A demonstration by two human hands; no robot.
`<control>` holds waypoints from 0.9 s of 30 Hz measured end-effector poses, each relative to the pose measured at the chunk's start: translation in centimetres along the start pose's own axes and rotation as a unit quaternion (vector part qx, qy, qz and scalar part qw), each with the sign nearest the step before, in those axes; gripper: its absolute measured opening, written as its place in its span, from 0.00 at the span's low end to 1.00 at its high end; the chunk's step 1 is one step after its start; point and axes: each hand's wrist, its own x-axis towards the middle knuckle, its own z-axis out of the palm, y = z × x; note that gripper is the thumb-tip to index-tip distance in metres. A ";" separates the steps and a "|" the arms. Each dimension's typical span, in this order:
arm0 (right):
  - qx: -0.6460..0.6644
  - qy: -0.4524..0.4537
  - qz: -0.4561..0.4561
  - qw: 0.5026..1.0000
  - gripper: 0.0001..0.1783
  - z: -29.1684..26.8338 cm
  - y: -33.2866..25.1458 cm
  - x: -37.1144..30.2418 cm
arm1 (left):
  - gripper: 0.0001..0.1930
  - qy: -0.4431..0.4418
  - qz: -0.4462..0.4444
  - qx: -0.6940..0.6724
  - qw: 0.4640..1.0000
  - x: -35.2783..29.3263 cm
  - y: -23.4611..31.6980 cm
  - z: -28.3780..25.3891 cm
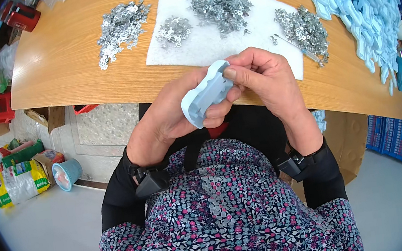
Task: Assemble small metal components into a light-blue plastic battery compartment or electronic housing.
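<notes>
Broadly, a wooden table [67, 56] stretches beyond the grip, with a heap of pale blue plastic parts [351, 1] far to its right. A white mat [211, 44] lies just past the hands, bearing piles of small metal pieces [220, 3]; another metal pile [119, 27] sits off the mat, up and left. Both hands close around one light blue plastic piece [206, 97] held above the lap: the left hand [170, 117] cradles it from below, while the right hand [260, 75] presses its thumb on the upper end.
</notes>
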 end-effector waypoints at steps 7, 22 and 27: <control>0.033 0.012 -0.065 0.997 0.11 -2.0 0.3 -1.3 | 0.26 -0.056 0.004 -0.083 0.995 0.9 -0.3 -1.0; 0.044 0.061 -0.033 0.997 0.10 -3.6 0.5 -3.5 | 0.31 0.025 -0.019 0.081 0.996 3.0 -1.1 2.5; -0.055 0.096 -0.063 0.992 0.11 -3.9 0.4 -3.9 | 0.26 0.166 0.020 0.403 0.900 2.3 -0.7 3.7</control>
